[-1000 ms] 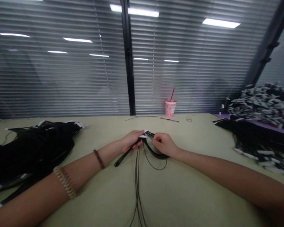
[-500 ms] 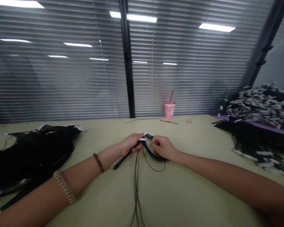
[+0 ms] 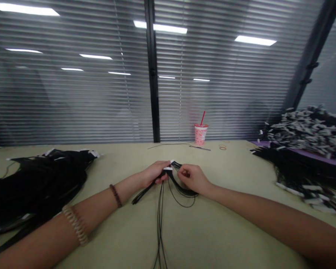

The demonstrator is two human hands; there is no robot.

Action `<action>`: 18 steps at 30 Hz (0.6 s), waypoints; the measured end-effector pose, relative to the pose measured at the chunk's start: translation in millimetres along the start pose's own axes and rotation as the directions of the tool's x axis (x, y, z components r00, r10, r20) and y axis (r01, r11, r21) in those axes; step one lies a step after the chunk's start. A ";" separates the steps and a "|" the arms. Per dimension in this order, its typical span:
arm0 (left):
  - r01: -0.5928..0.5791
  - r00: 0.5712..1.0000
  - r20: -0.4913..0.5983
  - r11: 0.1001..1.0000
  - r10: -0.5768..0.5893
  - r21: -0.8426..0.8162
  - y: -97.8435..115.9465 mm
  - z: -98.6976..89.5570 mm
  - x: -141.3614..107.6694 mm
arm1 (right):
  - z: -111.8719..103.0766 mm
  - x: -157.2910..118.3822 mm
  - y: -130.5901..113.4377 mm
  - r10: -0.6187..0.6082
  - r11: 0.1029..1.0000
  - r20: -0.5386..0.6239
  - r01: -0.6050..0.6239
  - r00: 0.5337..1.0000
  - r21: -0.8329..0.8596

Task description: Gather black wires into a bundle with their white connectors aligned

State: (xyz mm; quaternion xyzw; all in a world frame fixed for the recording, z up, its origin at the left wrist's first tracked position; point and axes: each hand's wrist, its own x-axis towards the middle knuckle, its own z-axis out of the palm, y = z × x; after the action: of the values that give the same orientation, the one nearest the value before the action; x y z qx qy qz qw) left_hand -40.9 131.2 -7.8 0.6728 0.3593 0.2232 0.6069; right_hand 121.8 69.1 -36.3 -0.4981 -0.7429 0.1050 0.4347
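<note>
Head view: the left hand [image 3: 153,174] and the right hand [image 3: 192,178] meet near the middle of a pale green worktop [image 3: 212,231], both closed on a small bundle of black cords [image 3: 172,175]. The left fingers [image 3: 161,178] pinch the bundle just below its white-tagged tip; the right fingers [image 3: 184,173] curl shut on the strands beside them, though how tightly cannot be told. From the grip, long strands [image 3: 159,224] run toward the near edge, a short doubled tail [image 3: 141,194] points near-left, and a loose loop [image 3: 183,200] lies on the worktop under the right hand. A large heap of black cords [image 3: 30,186] lies at the left; a second heap with white tags [image 3: 308,149] rests at the right on a purple mat [image 3: 260,143]. At the far edge, before the window blinds [image 3: 72,93], stand a pink cup with a red straw [image 3: 200,133], some rubber bands [image 3: 222,147] and a thin stick [image 3: 199,147]. Judged risk: the loose loop may snag or knot if the hands draw apart, and thin strands may slip from the pinch, leaving the ends uneven.
</note>
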 end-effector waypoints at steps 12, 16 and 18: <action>-0.135 0.985 0.129 0.979 0.115 0.154 -1.6 8.1 -11.9 | -2.7 0.6 1.5 -0.053 0.999 0.064 0.052 0.997 0.012; -0.168 0.979 0.143 0.971 0.144 0.170 -2.6 6.8 -12.1 | -0.6 4.9 -3.2 -0.016 0.999 0.050 0.015 0.999 0.031; -0.176 0.979 0.133 0.969 0.154 0.174 -3.2 5.8 -11.6 | 1.1 6.7 -4.9 -0.004 0.999 0.038 0.002 0.999 0.042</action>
State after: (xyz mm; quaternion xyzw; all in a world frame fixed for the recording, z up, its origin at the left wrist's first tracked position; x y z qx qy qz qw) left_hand -44.7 118.6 -10.3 0.7658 0.2845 0.1981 0.5416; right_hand 116.9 72.6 -30.4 -0.4857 -0.7494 0.1292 0.4311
